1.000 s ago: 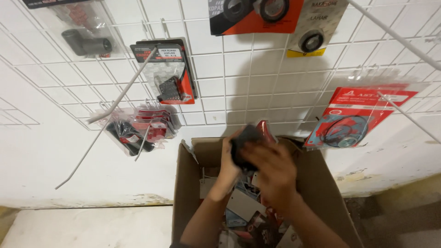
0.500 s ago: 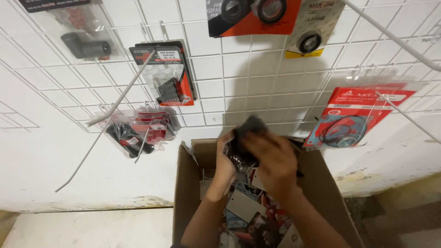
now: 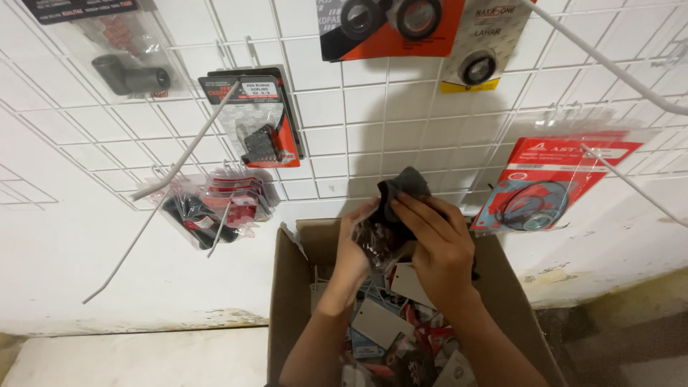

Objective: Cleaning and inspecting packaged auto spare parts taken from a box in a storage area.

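the fingers (image 3: pixel 423 215) of the right hand (image 3: pixel 438 247) are curled together over the top and front of a small dark packet (image 3: pixel 398 208), clamped on it, while the fingers (image 3: pixel 358 218) of the left hand (image 3: pixel 355 247) close on the same packet from the left side and below. the packet is a crumpled clear bag with a black part inside, and its dark upper end sticks up above both hands. it is held in the air over the back edge of an open cardboard box (image 3: pixel 287 287), in front of the lower part of the wall.

both forearms rise out of the box mouth. inside the box lies a loose heap of packaged parts (image 3: pixel 390 330), with white, red and dark cards mixed together.

behind the hands a white wire grid panel (image 3: pixel 344 129) hangs on the white wall. to the left of the hands, a bunch of clear bags with red labels (image 3: pixel 222 208) hangs from a hook, and above it a red and black carded part (image 3: pixel 258 118). to the right, near the right hand, hangs a red card with a black ring gasket (image 3: pixel 545 186). at the top hang an orange card with two round bearings (image 3: pixel 390 25) and a yellow-edged bag with a ring (image 3: pixel 476 54). long white hooks (image 3: pixel 179 154) stick out from the grid.
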